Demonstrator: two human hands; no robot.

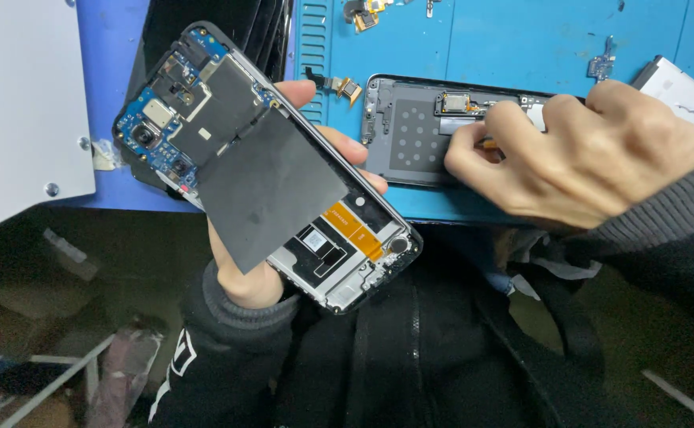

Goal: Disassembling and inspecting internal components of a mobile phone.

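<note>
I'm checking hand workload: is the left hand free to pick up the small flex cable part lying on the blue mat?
Probably not: the left hand is gripping the opened phone, which also covers its way to the flex cable part.

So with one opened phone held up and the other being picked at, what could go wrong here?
The left hand holds the opened phone tilted over the table edge, so it might slip and fall. The right hand works at the second phone frame beside small loose flex parts, which could get knocked away.
</note>
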